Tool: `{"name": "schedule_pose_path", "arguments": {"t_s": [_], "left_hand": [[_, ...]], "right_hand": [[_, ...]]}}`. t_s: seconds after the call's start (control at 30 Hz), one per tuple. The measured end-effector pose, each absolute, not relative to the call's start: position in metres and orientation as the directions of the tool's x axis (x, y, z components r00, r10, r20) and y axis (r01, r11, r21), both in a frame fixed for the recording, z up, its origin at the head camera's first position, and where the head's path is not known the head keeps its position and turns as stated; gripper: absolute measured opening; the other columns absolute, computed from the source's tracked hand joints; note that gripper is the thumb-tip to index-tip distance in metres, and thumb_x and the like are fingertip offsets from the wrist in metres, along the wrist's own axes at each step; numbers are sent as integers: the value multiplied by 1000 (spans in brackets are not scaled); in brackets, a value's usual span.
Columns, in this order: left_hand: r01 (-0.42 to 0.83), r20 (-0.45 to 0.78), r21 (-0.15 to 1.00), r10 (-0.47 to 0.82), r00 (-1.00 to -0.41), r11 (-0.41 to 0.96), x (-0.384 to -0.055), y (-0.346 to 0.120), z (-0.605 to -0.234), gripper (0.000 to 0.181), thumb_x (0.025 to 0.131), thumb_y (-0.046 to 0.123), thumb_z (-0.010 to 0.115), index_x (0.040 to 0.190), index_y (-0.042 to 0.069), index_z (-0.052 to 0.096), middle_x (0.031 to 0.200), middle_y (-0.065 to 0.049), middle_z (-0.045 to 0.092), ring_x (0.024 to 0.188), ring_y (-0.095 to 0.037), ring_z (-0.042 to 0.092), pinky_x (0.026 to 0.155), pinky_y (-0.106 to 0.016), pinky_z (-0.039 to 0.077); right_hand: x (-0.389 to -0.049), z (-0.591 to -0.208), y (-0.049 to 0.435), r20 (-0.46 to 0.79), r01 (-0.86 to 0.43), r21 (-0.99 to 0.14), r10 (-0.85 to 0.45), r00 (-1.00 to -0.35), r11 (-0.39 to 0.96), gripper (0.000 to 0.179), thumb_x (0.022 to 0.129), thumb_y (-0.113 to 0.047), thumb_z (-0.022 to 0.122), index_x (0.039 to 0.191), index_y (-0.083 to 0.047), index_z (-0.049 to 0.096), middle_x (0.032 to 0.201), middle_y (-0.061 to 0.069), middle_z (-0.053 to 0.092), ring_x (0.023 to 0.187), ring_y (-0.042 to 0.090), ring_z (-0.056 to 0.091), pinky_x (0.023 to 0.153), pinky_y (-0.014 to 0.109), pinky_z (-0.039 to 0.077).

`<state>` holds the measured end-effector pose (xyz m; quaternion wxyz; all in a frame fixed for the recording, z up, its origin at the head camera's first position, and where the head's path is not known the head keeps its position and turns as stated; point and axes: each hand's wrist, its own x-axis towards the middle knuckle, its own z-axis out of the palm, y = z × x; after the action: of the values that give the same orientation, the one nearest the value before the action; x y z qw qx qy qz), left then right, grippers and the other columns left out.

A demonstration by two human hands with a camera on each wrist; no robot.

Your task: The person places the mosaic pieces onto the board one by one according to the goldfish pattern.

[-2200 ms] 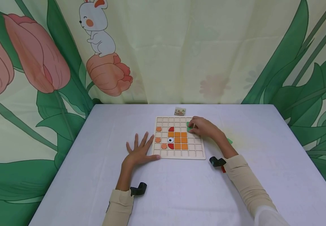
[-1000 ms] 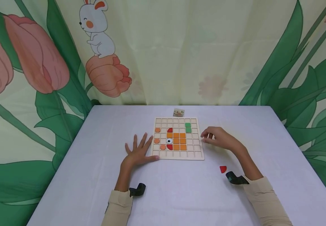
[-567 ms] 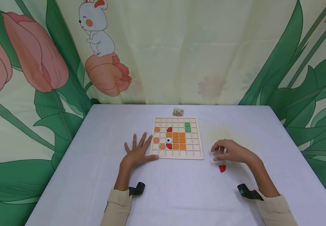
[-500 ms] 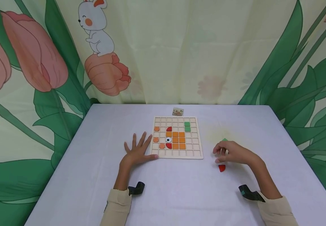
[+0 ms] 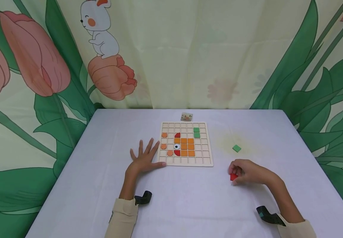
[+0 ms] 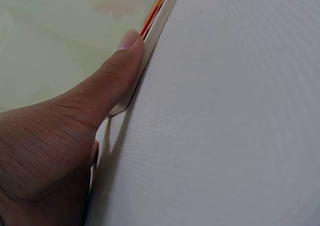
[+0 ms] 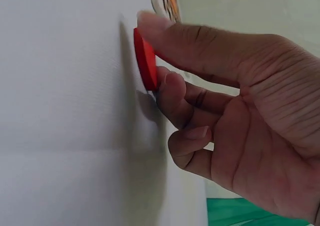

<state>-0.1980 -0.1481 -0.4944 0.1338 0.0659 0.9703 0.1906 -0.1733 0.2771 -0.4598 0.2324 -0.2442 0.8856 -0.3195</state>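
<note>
Between thumb and fingers, my right hand (image 5: 250, 171) pinches a red quarter-round tile (image 7: 145, 60) close over the table, to the right of the board. My left hand (image 5: 143, 162) lies spread with straight fingers at the left edge of the wooden grid board (image 5: 204, 160), its thumb on the near left corner. The left wrist view shows that thumb (image 6: 117, 70) along the board's edge. On the board sit several orange square tiles (image 5: 190, 147), orange discs (image 5: 164, 135), two red tiles (image 5: 177, 152), an eye tile (image 5: 177, 146) and two green squares (image 5: 196, 132).
A loose green square tile (image 5: 236, 148) lies on the white-covered table (image 5: 189, 198), beyond my right hand. Behind the board is a small patterned card (image 5: 187, 116). A printed curtain (image 5: 174, 56) hangs along the table's far edge.
My right hand has left the green tiles on the board, moved right and nearer, and taken hold of the red tile. The loose green tile is uncovered. My left hand stays put.
</note>
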Motion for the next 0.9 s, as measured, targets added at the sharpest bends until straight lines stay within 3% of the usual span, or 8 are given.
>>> {"name": "schedule_pose_path", "arguments": {"t_s": [0.23,0.47,0.73,0.9], "left_hand": [[76,-235,385,178,-956,920,-200,-148,-494,103,78,72,62,158,31,11,166,-1,-6,148,-41,-22,105,-77,-12],[71,-234,394,175,-956,916,-201,-147,-493,104,78,70,64,158,28,12,167,-3,-4,148,-42,-20,105,-77,-13],[76,-230,377,172,-958,923,-199,-146,-492,101,79,70,63,158,30,13,167,-3,-3,148,-42,-19,105,-77,-10],[68,-244,374,170,-955,925,-198,-146,-493,102,79,70,62,158,31,11,167,-2,-5,148,-41,-21,105,-77,-11]], "right_hand": [[-176,-465,273,-185,-328,-633,-548,-816,702,25,78,-13,81,92,-12,62,80,-5,58,71,8,50,62,20,48],[-188,-471,269,-90,-386,-596,-536,-840,705,28,79,-13,81,100,-12,64,88,-5,60,78,10,53,68,20,49],[-192,-473,265,-116,-319,-555,-451,-885,768,34,76,-22,85,101,-11,64,85,-2,56,76,13,50,63,21,46],[-190,-475,263,-119,-317,-548,-447,-887,774,28,77,-17,83,97,-11,64,84,-2,56,75,13,49,61,20,45]]}}
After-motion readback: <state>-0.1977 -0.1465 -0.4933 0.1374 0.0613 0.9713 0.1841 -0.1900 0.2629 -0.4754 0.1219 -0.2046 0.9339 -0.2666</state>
